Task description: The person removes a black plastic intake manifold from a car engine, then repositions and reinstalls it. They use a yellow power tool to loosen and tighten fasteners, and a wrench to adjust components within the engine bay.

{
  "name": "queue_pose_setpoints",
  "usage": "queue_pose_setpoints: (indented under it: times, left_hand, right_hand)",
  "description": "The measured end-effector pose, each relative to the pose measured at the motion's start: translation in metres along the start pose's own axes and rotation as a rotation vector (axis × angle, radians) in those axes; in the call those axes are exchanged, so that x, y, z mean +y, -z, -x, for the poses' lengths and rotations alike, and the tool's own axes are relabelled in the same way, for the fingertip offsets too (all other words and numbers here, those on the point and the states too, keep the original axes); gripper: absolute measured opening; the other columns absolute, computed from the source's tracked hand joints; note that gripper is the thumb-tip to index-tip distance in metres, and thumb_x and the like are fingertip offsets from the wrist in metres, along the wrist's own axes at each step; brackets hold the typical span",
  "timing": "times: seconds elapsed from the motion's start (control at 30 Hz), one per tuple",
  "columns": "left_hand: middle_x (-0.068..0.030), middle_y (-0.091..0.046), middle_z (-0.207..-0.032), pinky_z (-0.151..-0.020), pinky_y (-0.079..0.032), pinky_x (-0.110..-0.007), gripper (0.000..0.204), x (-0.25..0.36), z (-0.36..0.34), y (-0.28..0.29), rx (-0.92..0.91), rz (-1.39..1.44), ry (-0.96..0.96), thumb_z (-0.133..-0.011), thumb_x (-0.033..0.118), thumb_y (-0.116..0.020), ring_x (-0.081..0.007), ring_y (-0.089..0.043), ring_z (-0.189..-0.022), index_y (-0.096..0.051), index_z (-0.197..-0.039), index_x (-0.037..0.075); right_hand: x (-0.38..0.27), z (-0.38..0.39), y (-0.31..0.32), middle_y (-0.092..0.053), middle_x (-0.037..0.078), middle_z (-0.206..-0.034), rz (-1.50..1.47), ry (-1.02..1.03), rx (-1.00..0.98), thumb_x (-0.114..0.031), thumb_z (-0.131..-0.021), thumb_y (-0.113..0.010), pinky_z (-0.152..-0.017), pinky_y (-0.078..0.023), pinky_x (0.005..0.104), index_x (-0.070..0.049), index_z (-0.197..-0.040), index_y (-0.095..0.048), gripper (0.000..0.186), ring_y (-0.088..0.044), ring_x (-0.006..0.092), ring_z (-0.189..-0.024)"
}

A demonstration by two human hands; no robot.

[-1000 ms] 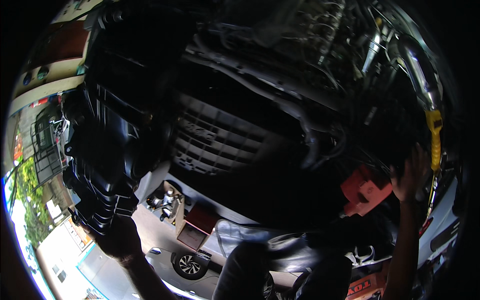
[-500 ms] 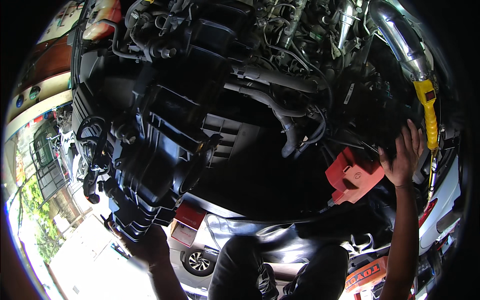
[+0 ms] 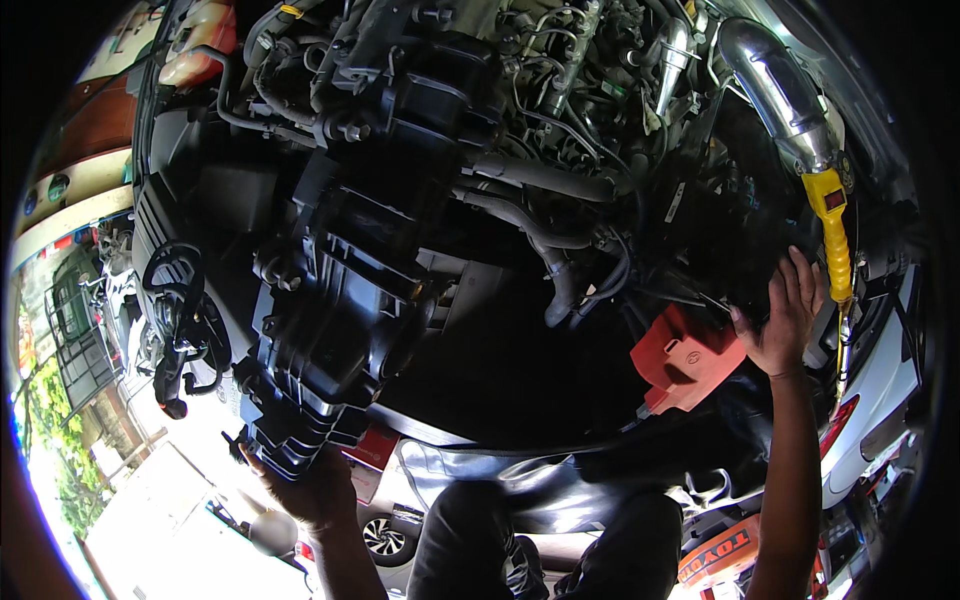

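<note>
Emblem (image 3: 693,357) on red cover (image 3: 712,350)

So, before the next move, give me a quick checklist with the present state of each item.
1. Left hand supporting the near end of the black plastic housing: ok.
2. Right hand free of any held part: ok, fingers extended beside the red cover.
3. Right hand also on the housing: not ok, it is well apart.
4. Housing's far end clear of the grey hoses: cannot tell, dark and crowded.
5. Yellow handle out of the left hand's way: ok, far right.
</note>
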State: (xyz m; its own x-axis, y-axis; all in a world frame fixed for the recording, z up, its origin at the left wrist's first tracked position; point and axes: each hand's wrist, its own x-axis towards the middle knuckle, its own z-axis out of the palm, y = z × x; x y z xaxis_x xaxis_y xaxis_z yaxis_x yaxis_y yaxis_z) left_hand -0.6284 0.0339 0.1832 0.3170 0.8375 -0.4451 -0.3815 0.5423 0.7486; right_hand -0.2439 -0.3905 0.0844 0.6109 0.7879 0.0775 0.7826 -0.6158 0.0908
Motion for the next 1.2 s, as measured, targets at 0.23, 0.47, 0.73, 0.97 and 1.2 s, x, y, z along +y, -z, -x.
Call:
queue_pose_setpoints:
  times: [0.23,0.47,0.73,0.97,1.2]
  left_hand:
    - [-0.0114,-0.066,-0.139,-0.109,-0.051,-0.048,0.049,-0.006,0.002,0.01,-0.064,0.064,0.09,-0.104,0.039,-0.06,-0.0274,-0.065,-0.125,-0.059,-0.141,0.007]
    - [-0.0132,-0.07,-0.129,-0.104,-0.056,-0.05,0.049,-0.019,0.009,0.013,0.067,0.091,0.077,-0.102,0.039,-0.065,-0.0295,-0.069,-0.117,-0.06,-0.137,0.006]
    - [-0.0128,-0.068,-0.131,-0.099,-0.057,-0.053,0.056,-0.032,0.015,0.011,0.063,0.165,0.158,-0.102,0.046,-0.062,-0.0295,-0.068,-0.117,-0.054,-0.142,0.008]
    - [-0.01,-0.071,-0.123,-0.1,-0.056,-0.047,0.057,-0.046,0.024,0.005,0.189,0.03,0.175,-0.099,0.05,-0.065,-0.0269,-0.07,-0.11,-0.059,-0.136,0.008]
    - [-0.0084,-0.072,-0.12,-0.1,-0.055,-0.048,0.052,-0.054,0.03,0.003,0.183,0.127,0.194,-0.098,0.047,-0.068,-0.0292,-0.071,-0.109,-0.063,-0.131,0.008]
  right_hand:
    - [0.004,0.0,0.0,-0.057,0.016,-0.131,-0.186,-0.009,0.125,-0.07,-0.088,-0.06,-0.118,-0.024,0.0594,-0.005,-0.124,-0.051,0.075,-0.047,0.0378,-0.137]
    - [0.004,0.0,0.0,-0.057,0.016,-0.128,-0.194,-0.017,0.107,-0.078,-0.085,-0.059,-0.117,-0.025,0.0594,-0.006,-0.118,-0.052,0.079,-0.047,0.0372,-0.137]
    - [0.003,0.001,-0.001,-0.057,0.016,-0.127,-0.206,-0.04,0.11,-0.078,-0.083,-0.06,-0.117,-0.024,0.0591,-0.005,-0.116,-0.053,0.08,-0.046,0.0364,-0.137]
    - [0.002,0.002,0.0,-0.055,0.016,-0.131,-0.173,-0.06,0.07,-0.074,-0.082,-0.063,-0.12,-0.021,0.059,-0.005,-0.118,-0.053,0.078,-0.042,0.0348,-0.141]
    - [-0.001,0.003,-0.001,-0.051,0.019,-0.139,-0.135,-0.088,0.066,-0.073,-0.083,-0.064,-0.121,-0.018,0.0585,-0.005,-0.121,-0.052,0.078,-0.039,0.0355,-0.141]
